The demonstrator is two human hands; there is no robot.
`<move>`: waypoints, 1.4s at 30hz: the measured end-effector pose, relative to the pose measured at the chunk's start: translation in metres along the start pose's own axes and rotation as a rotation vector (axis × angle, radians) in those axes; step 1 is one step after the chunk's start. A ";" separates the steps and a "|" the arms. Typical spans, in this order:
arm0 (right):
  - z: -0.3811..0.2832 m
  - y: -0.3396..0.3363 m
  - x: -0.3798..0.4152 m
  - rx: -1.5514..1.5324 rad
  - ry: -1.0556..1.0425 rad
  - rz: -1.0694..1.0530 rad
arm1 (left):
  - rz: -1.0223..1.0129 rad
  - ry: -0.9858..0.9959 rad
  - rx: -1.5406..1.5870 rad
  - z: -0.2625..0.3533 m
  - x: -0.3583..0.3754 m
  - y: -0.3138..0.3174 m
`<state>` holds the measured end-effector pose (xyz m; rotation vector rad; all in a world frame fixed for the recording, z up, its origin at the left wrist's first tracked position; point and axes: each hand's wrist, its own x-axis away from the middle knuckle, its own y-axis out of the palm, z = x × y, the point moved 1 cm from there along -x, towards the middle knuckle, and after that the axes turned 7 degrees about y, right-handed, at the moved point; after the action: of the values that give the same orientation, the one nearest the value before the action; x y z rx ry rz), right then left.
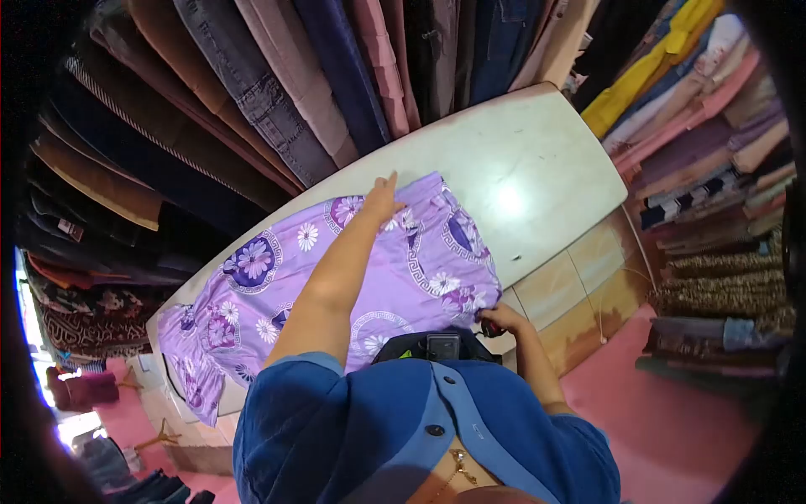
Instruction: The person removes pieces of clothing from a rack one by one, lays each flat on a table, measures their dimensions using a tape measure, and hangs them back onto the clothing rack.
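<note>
A lavender garment (336, 277) with white and purple flowers and round Greek-key borders lies spread across a white table. My left hand (383, 202) reaches over it to the far edge of the cloth. Its fingers are stretched out and apart, resting on the fabric. My right hand (501, 319) is at the near right corner of the garment, close to my body. The fingers there are curled around something small and dark with a hint of red, too hidden to name. Part of the garment's near edge is hidden behind my left arm and body.
The white tabletop (537, 160) extends to the right of the garment. Hanging trousers and jeans (243, 76) line the far side. More folded or hung clothes (714, 193) fill racks on the right. A tiled side (571, 277) shows below the tabletop, above a pink floor (646, 412).
</note>
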<state>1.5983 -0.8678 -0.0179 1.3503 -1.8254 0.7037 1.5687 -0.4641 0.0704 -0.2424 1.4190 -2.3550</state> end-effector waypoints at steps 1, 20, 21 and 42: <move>-0.005 -0.005 0.001 0.103 0.008 -0.008 | -0.276 -0.111 -0.098 0.010 -0.001 -0.008; -0.139 -0.108 0.031 0.480 -0.237 0.449 | 0.381 -0.032 -0.033 0.057 0.036 -0.034; -0.148 -0.109 0.042 0.496 -0.241 0.433 | 0.340 -0.051 -0.061 0.068 0.060 -0.030; -0.192 0.048 0.085 0.172 -0.233 -0.721 | 0.824 -0.869 -0.305 0.044 0.536 -0.041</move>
<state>1.5845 -0.7496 0.1611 2.1077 -1.2992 0.3234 1.0850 -0.6996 0.1026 -0.5490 1.0977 -1.1316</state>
